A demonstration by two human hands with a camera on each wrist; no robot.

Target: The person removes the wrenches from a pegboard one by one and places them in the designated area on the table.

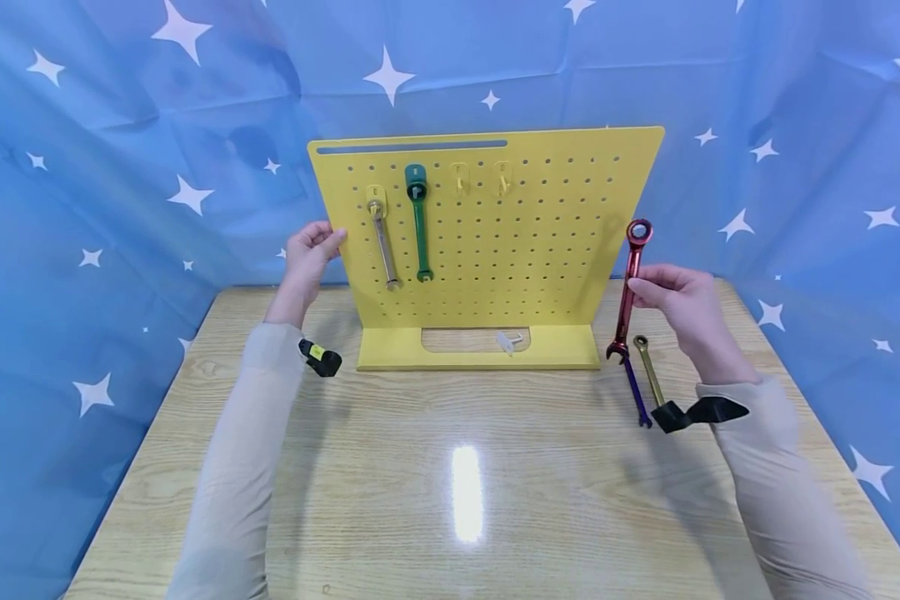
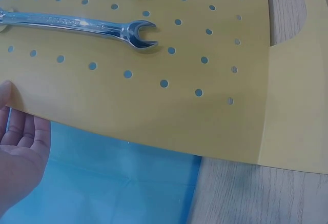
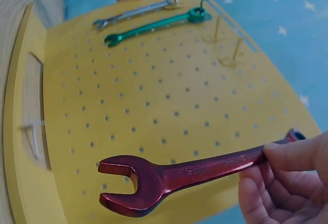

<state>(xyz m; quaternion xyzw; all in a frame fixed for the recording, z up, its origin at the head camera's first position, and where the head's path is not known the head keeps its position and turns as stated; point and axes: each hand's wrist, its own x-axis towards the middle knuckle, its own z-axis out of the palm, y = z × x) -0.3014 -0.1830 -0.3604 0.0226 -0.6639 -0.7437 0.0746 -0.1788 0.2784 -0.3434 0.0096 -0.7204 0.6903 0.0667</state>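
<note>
A red combination wrench [image 1: 627, 292] is pinched between the thumb and fingers of my right hand [image 1: 678, 304], held upright beside the board's right edge. Its ring end points up and its open end down; the right wrist view shows the open end of the red wrench [image 3: 136, 185] large. My left hand [image 1: 311, 262] grips the left edge of the yellow pegboard [image 1: 525, 242], thumb in front and fingers behind. On the board hang a silver wrench [image 1: 384, 246] and, to its right, a green wrench [image 1: 420, 225]. Two bare yellow hooks [image 1: 503, 185] follow to the right.
On the wooden table [image 1: 390, 467], a purple wrench [image 1: 636, 396] and a gold wrench [image 1: 650, 371] lie below my right hand. A small white hook [image 1: 507, 342] lies in the cutout of the board's base. Blue star-patterned cloth [image 1: 120, 208] surrounds the table.
</note>
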